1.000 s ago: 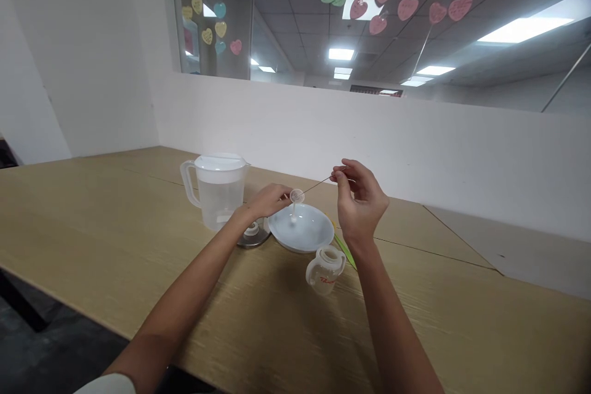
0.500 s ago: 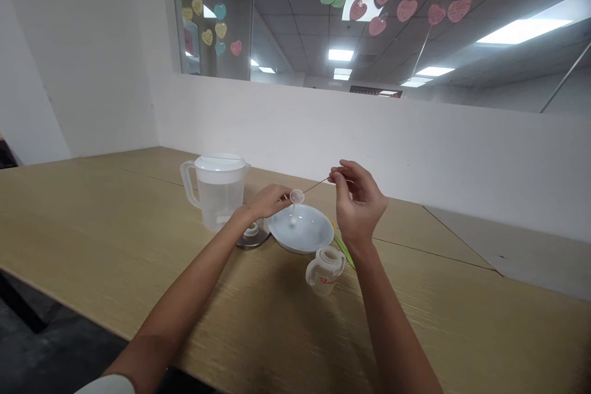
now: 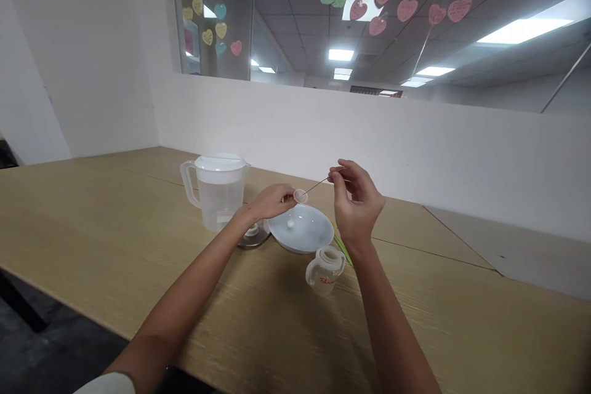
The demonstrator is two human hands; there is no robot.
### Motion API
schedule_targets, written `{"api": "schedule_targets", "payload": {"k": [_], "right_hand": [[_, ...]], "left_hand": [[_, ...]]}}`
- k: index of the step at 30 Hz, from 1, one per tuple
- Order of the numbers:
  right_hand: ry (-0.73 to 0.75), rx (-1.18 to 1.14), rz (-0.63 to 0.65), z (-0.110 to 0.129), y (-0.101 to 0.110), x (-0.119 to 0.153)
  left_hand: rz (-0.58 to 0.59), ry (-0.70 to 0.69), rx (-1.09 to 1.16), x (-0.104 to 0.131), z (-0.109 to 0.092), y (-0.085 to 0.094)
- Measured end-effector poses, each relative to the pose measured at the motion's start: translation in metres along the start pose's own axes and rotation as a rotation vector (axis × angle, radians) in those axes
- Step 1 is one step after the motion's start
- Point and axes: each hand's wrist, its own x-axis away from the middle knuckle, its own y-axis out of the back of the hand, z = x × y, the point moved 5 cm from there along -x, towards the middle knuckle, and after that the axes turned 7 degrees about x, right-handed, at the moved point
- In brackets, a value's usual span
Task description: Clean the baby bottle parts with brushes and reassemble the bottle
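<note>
My left hand (image 3: 276, 201) pinches a small translucent round piece (image 3: 300, 196) above the white bowl (image 3: 302, 237). From that piece a small white part (image 3: 290, 223) hangs over the bowl. My right hand (image 3: 359, 197) is raised to the right of the bowl, its fingertips pinching a thin stick (image 3: 316, 185) whose far end reaches the round piece. In front of the bowl stands a clear two-handled bottle (image 3: 325, 271) with red print and an open top. What the stick's tip does inside the piece is too small to tell.
A clear lidded pitcher (image 3: 220, 194) stands left of the bowl. Partly behind my left forearm lies a metal lid (image 3: 255, 239). A green and yellow utensil (image 3: 344, 250) lies right of the bowl. The wooden table (image 3: 462, 320) meets a white wall.
My left hand has turned slightly, and the round piece has shifted a little to the right. The hanging white part has swung slightly left. My right hand has barely moved.
</note>
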Motion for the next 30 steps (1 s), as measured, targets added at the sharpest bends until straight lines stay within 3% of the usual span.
{"api": "schedule_targets", "payload": {"k": [13,22,30], "right_hand": [[-0.161,0.010,-0.052,-0.019,0.009,-0.006],[-0.339,-0.105,-0.208,-0.043,0.028,-0.017],[-0.477,-0.187,-0.195,-0.059,0.021,-0.009]], "left_hand": [[0.041,-0.018,0.252,0.000,-0.016,-0.009],[-0.037,-0.151,0.172,0.004,-0.032,0.005],[0.008,-0.152,0.087,0.002,-0.041,-0.002]]}}
